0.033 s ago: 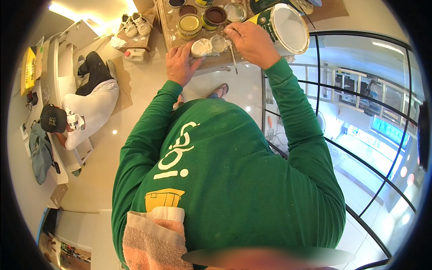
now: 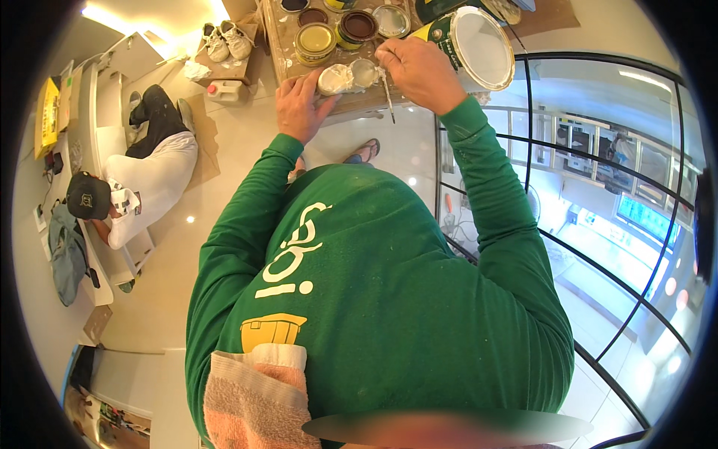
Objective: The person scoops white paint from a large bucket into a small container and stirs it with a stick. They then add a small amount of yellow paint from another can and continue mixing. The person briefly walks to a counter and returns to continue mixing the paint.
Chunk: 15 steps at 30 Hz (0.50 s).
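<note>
At the near edge of a wooden table, my left hand (image 2: pixel 301 107) curves around the side of a small can of white paint (image 2: pixel 333 79). Its thumb rests low against that can. A second small open container with a pale, smeared inside (image 2: pixel 364 73) touches the can's right side. My right hand (image 2: pixel 423 72) is just beyond it, thumb and fingers pinched together; whatever lies between them is hidden. Below those fingertips, a thin brush (image 2: pixel 390 97) slants over the table edge. Beside the right hand, a large paint can (image 2: pixel 482 49) shows its white round top.
Behind my hands stand a yellow-topped can (image 2: pixel 315 42), a dark brown paint can (image 2: pixel 357 28) and a grey-topped can (image 2: pixel 391 20). Shoes (image 2: pixel 226 42) and a jug (image 2: pixel 226 91) lie left. A person in white (image 2: pixel 161 166) crouches further left. A black-framed glass partition (image 2: pixel 528 112) bounds the right.
</note>
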Available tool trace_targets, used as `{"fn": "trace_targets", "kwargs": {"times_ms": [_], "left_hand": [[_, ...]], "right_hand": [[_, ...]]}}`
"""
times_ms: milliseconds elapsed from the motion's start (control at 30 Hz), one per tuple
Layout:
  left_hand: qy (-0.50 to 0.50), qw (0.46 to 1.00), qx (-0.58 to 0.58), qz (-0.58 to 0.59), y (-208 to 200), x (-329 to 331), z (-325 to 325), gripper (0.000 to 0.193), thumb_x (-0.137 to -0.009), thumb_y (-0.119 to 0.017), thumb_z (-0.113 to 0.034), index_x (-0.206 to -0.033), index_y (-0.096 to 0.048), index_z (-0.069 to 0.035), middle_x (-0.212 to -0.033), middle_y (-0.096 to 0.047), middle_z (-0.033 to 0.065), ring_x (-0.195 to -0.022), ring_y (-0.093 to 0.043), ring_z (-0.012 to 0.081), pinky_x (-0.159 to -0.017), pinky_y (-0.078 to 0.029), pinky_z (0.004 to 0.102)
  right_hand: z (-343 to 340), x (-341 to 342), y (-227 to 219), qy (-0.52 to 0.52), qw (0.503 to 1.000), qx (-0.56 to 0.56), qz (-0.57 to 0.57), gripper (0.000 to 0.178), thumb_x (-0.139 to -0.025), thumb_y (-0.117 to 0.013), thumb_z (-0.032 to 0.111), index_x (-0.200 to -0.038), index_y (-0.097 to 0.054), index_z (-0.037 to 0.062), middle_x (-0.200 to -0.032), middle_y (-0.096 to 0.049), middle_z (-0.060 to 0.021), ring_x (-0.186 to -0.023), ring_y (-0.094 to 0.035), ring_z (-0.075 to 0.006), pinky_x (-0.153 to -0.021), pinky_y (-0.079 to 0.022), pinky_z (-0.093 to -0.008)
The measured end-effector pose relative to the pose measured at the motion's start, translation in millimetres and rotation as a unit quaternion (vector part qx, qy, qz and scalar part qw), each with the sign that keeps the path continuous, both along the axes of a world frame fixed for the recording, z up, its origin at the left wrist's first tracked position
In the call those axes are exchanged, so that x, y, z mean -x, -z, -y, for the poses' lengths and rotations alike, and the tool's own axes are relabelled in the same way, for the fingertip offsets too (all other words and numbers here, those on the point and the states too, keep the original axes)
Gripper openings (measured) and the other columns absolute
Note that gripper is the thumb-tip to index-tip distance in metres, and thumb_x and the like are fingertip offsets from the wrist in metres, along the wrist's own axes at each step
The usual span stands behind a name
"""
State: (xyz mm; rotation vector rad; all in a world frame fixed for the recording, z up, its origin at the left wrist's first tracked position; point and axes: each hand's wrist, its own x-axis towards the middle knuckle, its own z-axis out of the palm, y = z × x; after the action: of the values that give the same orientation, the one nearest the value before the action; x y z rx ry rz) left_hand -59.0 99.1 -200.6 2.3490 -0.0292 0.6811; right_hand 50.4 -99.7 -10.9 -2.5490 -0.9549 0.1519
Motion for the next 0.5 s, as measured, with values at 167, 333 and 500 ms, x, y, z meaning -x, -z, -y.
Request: {"fn": "trace_targets", "kwargs": {"times_ms": [167, 333, 500], "left_hand": [[0.002, 1.000, 0.001, 0.000, -0.7, 0.5, 0.4, 0.062, -0.085, -0.088, -0.035, -0.139, -0.067, -0.013, -0.122, -0.075, 0.0039, -0.112, -0.063, 0.0308, -0.101, -0.047, 0.0461], [0.005, 1.000, 0.001, -0.002, -1.8, 1.2, -0.2, 0.062, -0.084, -0.088, -0.035, -0.139, -0.067, -0.013, -0.122, -0.075, 0.0039, -0.112, -0.063, 0.0308, -0.101, -0.048, 0.0459], [0.006, 1.000, 0.006, 0.000, -1.0, 1.2, -0.4, 0.062, -0.084, -0.088, -0.035, -0.139, -0.067, -0.014, -0.123, -0.075, 0.0041, -0.113, -0.063, 0.0312, -0.101, -0.048, 0.0459]], "right_hand": [[-0.5, 0.0, 0.3, 0.015, 0.999, 0.006, 0.029, 0.031, -0.107, -0.061, 0.033, -0.114, -0.076, 0.0061, -0.092, -0.075, -0.0168, -0.091, -0.071, -0.0390, -0.081, -0.055, -0.0479], [-0.5, 0.6, 1.3, 0.017, 1.000, 0.013, 0.002, 0.031, -0.108, -0.060, 0.032, -0.113, -0.075, 0.0059, -0.092, -0.075, -0.0159, -0.092, -0.071, -0.0383, -0.082, -0.055, -0.0475], [-0.7, 2.2, 3.1, 0.005, 0.999, 0.012, -0.045, 0.033, -0.108, -0.057, 0.035, -0.112, -0.076, 0.0076, -0.092, -0.074, -0.0203, -0.092, -0.070, -0.0428, -0.083, -0.055, -0.0531]]}}
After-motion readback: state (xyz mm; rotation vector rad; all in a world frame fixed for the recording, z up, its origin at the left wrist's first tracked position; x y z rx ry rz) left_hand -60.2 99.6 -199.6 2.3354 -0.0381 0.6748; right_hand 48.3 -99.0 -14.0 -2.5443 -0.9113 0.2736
